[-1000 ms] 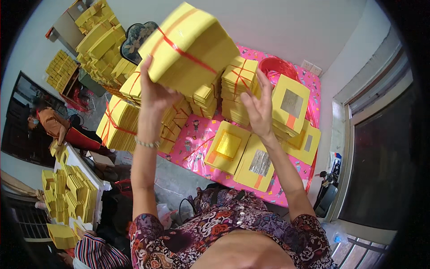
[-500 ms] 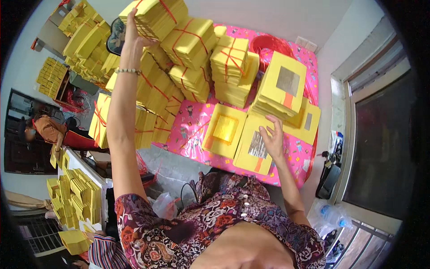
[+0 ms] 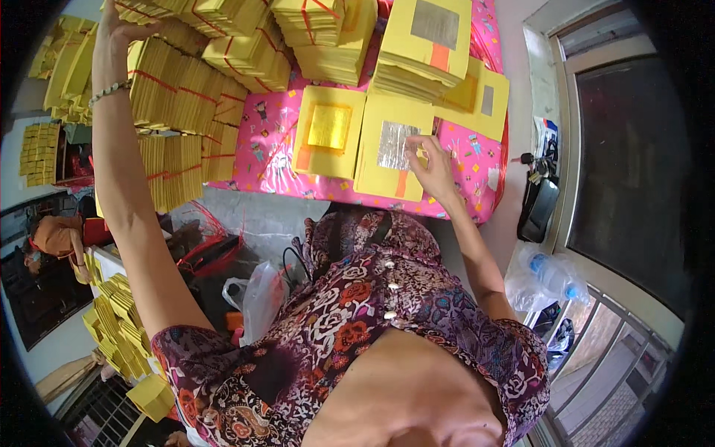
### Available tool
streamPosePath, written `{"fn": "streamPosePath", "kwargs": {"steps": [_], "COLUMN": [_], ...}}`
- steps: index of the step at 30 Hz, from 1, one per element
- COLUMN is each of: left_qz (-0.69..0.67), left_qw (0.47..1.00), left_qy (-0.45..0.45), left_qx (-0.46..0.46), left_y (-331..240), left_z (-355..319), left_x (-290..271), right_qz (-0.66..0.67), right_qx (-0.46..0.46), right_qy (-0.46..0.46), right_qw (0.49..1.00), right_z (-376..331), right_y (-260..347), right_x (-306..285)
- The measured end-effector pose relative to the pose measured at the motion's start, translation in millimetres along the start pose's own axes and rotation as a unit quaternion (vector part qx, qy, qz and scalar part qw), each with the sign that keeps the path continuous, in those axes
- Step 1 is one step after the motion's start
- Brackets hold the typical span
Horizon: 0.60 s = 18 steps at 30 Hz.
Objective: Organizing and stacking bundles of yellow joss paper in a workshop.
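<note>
My left hand [image 3: 118, 28] reaches to the far left at the picture's top edge, beside bundles of yellow paper [image 3: 175, 88] tied with red string. Its thumb stands apart from the fingers, whose tips are cut off by the edge. Over a yellow sheet with a silver foil square [image 3: 395, 144], my right hand [image 3: 432, 165] hovers or lightly touches the square's right side. Its thumb and forefinger curve with a gap between them, and nothing shows in them. Left of that sheet lies another with a gold square [image 3: 328, 127]. Behind stands a tall loose stack [image 3: 417, 56] topped by a silver-square sheet.
A pink patterned cloth [image 3: 261, 134] covers the table. A white plastic bag [image 3: 264, 302] and red string [image 3: 212, 249] lie below it. At right are a bottle in clear plastic [image 3: 551, 276] and a glazed door [image 3: 625, 156]. A co-worker [image 3: 59, 238] is at far left.
The view has tilted down, so the table sits higher in the picture. My right hand has moved nearer the silver square, its fingers more curved. My left hand stays by the bundles.
</note>
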State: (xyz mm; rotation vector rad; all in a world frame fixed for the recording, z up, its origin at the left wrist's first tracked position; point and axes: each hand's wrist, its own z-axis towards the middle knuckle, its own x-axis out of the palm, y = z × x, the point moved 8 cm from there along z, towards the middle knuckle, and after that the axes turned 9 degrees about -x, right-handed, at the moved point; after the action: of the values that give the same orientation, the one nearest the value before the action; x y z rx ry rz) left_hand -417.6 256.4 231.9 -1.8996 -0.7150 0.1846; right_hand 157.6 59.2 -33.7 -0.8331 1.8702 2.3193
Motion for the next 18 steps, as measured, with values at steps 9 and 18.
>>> {"fn": "streamPosePath", "kwargs": {"steps": [9, 18], "left_qz": [0.273, 0.562], "left_qw": [0.847, 0.785], "left_qy": [0.016, 0.209], "left_qx": [0.456, 0.158], "left_y": [157, 458], "left_z": [-202, -249], "left_x": [77, 70], "right_qz": [-0.151, -0.227], "right_qx": [-0.076, 0.006], "right_qy": [0.103, 0.094], "right_qw": [0.98, 0.969], "right_z": [-42, -50], "right_y": [12, 13], "right_x": [29, 33]}}
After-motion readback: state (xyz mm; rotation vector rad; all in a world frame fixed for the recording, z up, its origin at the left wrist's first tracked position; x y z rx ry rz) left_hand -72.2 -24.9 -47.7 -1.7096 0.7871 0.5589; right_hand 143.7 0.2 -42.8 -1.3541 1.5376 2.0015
